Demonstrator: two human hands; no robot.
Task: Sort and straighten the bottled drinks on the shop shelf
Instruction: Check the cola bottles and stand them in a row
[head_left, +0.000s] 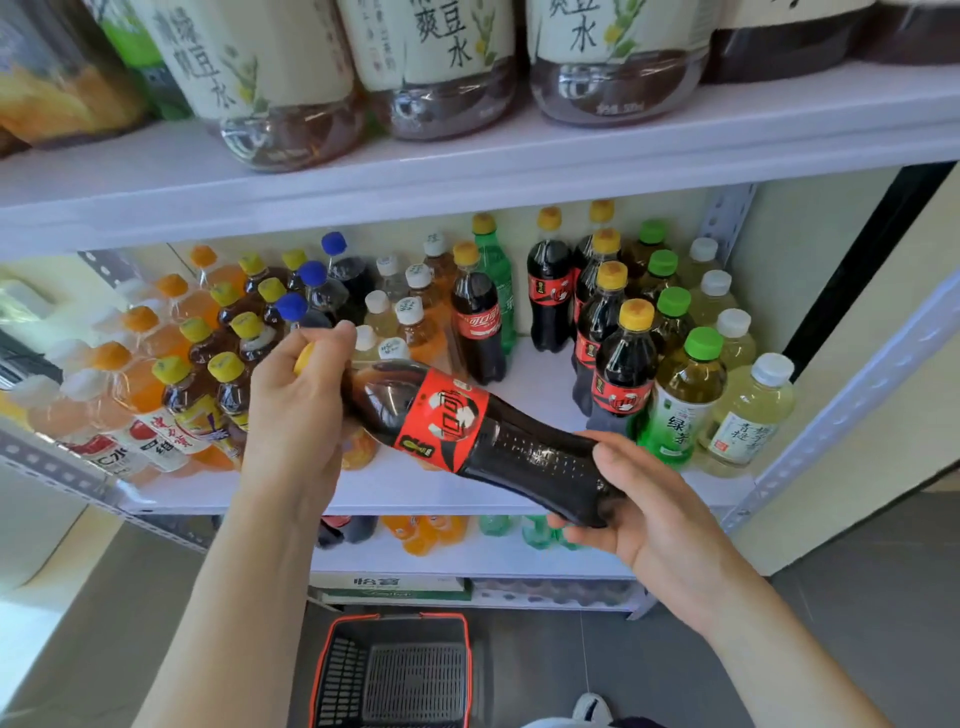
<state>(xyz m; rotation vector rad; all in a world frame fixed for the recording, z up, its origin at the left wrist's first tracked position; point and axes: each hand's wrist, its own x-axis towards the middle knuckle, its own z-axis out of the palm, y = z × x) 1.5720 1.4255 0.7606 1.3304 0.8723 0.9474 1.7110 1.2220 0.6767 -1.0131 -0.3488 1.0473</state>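
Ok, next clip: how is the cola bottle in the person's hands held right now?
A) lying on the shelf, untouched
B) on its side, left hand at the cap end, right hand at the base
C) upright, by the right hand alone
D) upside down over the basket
B: the cola bottle lies tilted on its side in front of the shelf, with the left hand gripping its cap end and the right hand holding its base.
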